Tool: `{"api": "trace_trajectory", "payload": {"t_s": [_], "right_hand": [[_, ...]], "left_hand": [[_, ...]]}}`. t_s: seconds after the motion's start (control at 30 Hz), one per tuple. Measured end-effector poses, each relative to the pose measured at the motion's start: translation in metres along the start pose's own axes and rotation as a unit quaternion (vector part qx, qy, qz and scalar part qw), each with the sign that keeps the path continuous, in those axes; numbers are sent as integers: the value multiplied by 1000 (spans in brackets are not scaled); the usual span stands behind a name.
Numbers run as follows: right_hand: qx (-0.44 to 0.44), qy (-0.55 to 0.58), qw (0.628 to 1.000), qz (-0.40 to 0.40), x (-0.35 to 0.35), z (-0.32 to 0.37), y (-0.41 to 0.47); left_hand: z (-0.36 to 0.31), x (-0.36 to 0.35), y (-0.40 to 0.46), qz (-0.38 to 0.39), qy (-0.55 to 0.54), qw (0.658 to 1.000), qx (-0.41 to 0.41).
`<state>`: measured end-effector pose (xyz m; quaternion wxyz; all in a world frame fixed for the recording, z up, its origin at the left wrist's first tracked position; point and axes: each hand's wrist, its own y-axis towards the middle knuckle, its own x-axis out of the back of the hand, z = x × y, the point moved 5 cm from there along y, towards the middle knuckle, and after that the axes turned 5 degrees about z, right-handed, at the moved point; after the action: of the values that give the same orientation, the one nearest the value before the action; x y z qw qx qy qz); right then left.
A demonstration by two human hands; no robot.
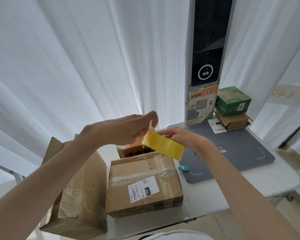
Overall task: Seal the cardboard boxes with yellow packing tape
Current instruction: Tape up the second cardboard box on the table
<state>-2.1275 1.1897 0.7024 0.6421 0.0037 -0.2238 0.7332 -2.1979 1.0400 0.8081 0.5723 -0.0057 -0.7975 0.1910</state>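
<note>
My right hand holds a roll of yellow packing tape up above the boxes. My left hand pinches at the tape's loose end by the roll's upper left edge. Below them a closed cardboard box with old clear tape and a white label lies on the white table. Behind it stands a smaller box with an orange side, partly hidden by my hands. A tall worn cardboard box stands at the left, its flap up.
A small teal cutter lies right of the labelled box, beside a grey mat. A scanner pillar rises at the back. A green box sits stacked on a brown box at the back right. White curtains hang behind.
</note>
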Motion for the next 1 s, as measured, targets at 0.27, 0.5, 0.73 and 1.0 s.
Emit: {"api": "trace_trajectory", "payload": {"t_s": [0.27, 0.5, 0.73, 1.0], "right_hand": [[-2, -22, 999, -23, -6, 5, 6], [63, 97, 993, -23, -10, -3, -11], [75, 87, 993, -22, -11, 0, -19], [71, 91, 993, -14, -19, 6, -28]], "left_hand": [[-5, -7, -4, -7, 28, 1000, 12], [7, 10, -28, -214, -225, 949, -46], [5, -10, -29, -263, -327, 906, -63], [3, -18, -29, -297, -365, 882, -39]]}}
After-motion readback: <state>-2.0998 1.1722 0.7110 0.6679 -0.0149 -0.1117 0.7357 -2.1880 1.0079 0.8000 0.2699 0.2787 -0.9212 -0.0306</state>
